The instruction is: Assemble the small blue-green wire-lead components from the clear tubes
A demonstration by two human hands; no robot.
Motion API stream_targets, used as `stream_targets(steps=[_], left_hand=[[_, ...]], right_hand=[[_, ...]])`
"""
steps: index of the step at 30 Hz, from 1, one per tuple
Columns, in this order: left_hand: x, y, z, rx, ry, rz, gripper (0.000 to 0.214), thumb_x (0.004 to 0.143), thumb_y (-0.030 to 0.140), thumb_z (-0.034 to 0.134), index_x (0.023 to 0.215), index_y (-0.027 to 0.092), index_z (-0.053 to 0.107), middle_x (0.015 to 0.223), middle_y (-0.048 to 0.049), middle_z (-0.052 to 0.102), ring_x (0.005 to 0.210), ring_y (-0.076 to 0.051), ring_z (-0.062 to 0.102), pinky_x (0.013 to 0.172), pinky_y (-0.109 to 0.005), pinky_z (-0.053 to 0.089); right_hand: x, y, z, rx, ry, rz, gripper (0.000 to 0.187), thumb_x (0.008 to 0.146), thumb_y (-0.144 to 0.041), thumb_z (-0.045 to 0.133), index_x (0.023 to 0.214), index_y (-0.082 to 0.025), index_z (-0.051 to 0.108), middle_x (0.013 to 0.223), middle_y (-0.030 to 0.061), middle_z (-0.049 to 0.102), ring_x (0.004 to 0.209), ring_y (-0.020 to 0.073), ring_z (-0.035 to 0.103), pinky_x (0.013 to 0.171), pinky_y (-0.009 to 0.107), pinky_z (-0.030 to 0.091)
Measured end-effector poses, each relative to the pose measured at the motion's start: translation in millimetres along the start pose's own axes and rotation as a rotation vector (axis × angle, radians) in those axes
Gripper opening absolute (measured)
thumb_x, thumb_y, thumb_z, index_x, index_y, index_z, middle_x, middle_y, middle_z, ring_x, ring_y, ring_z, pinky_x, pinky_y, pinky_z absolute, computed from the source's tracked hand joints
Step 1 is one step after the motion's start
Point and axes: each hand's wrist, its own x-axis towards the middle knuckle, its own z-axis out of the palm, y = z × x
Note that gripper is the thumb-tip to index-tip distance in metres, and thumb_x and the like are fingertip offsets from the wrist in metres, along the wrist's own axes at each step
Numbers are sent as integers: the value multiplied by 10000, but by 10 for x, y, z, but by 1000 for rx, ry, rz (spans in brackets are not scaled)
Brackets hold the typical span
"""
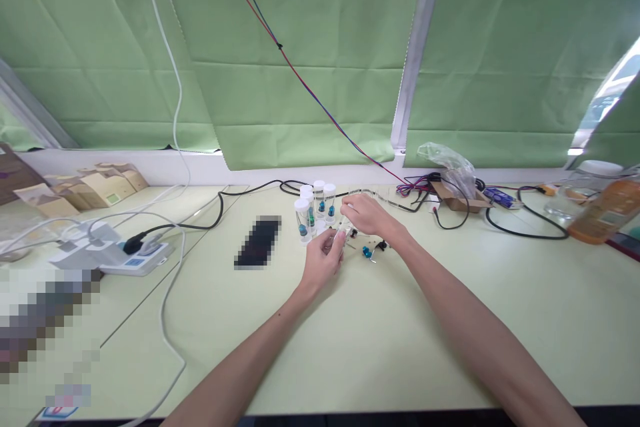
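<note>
My left hand (321,259) is closed around a small clear vial (342,225), which tilts up between thumb and fingers. Its lower part is hidden by the hand. Over the vial's top end, my right hand (367,212) comes in from the right with its fingers pinched together; whatever they grip is too small to make out. Just left of the hands stand several clear vials (303,221) with white caps and blue-green pieces inside. Small blue parts (369,252) and black parts (383,245) lie loose on the table below my right hand.
A dark, pixelated rectangle (259,242) lies left of the vials. At the left are a white power strip (140,260), cables and cardboard boxes (100,187). At the right are a small carton (463,199) with a plastic bag, black cables and an orange bottle (607,212).
</note>
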Motion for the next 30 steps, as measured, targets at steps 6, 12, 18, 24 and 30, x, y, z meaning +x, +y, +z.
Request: stream_targets(steps=[6,12,18,24,30], left_hand=[[-2,-11,-6,25,0,5,379,899,514,493,715,183,501,485,56,463,333,-71,392,363,-207,280],[-8,0,-16,83,13,22,384,902,510,488,701,183,497,491,48,475,373,-80,414,401,-213,301],[0,-36,-18,176,53,53,392,911,494,475,661,192,457,491,46,457,417,-90,405,438,-227,299],[1,-66,-21,276,103,116,416,912,466,473,604,190,435,513,32,452,475,-102,404,484,-242,310],[-13,-50,-21,295,144,147,416,902,465,489,593,189,448,524,25,450,500,-113,407,500,-247,302]], right_hand=[[7,6,-3,-6,-8,-5,275,828,-218,392,567,-202,306,532,-28,371,534,127,305,546,281,198],[-2,7,-17,-13,-22,-7,282,837,-216,383,571,-201,290,528,-28,359,527,125,304,542,285,194],[-6,6,-19,-17,-32,-2,280,838,-214,376,571,-202,292,530,-25,366,531,126,317,543,286,197],[-12,8,-5,-34,-21,10,284,848,-216,372,574,-204,302,534,-22,388,532,131,338,546,281,211],[-15,-16,-10,-46,-22,24,286,859,-216,367,576,-209,323,541,-12,425,540,143,362,557,277,231]])
